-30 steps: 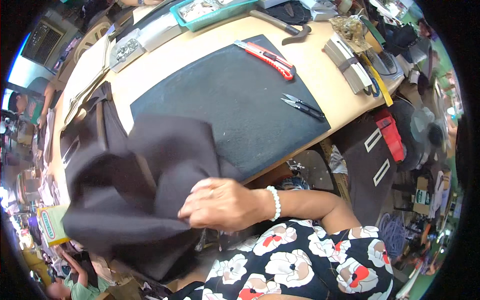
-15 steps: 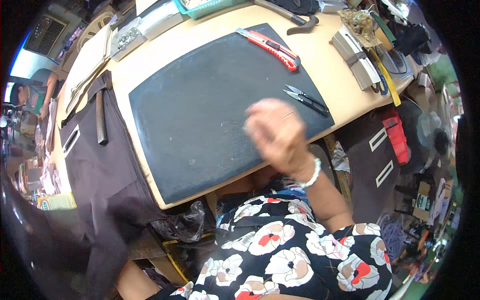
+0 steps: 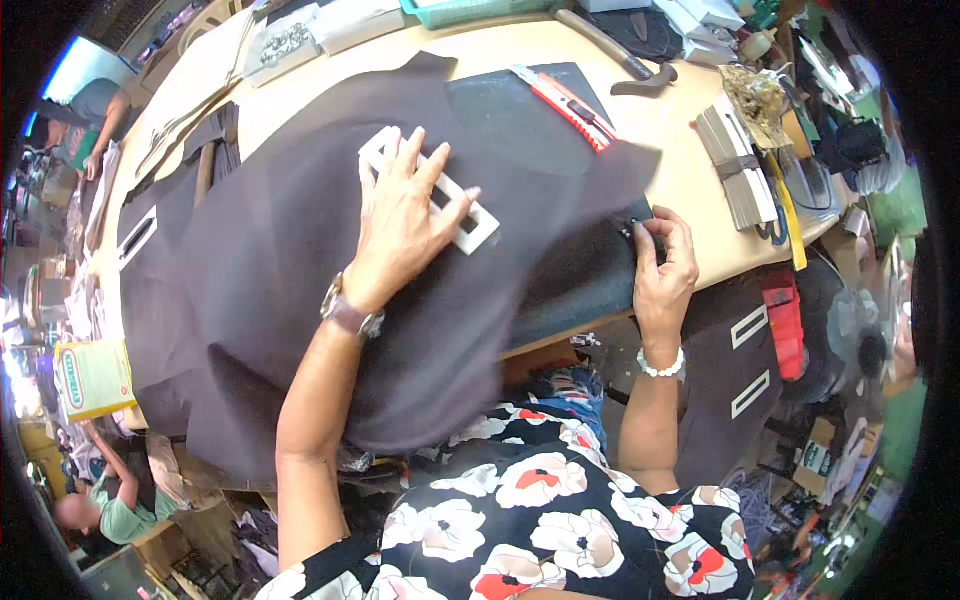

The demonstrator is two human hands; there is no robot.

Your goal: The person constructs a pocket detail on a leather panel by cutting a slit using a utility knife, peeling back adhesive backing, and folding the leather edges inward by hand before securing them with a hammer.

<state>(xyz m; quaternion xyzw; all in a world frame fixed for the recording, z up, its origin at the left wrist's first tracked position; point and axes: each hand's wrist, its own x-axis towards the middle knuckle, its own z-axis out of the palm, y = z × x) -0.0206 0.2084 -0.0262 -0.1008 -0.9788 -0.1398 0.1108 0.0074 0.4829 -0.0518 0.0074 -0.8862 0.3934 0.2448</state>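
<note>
A large dark brown sheet of material (image 3: 270, 260) drapes over most of the black cutting mat (image 3: 560, 300). My left hand (image 3: 405, 215) lies on it with fingers spread, over a white rectangular frame (image 3: 478, 228) set in the sheet. At the mat's right edge my right hand (image 3: 667, 262) is closed, thumb against fingers, on small black thread snips (image 3: 628, 229); most of the snips are hidden. A lifted corner of the sheet hangs just left of that hand. Beyond it, a red utility knife (image 3: 570, 108) rests on the mat.
A hammer (image 3: 640, 75) lies at the far side. Bundled strips (image 3: 735, 165) stand on the right of the table. A metal box of small parts (image 3: 280, 50) is at the back left. Another framed dark piece (image 3: 745, 370) hangs at right. Two people are at the left.
The dark sheet has come from the left onto the mat, and my left hand now rests on it. My right hand has moved right and closed on the thread snips.
</note>
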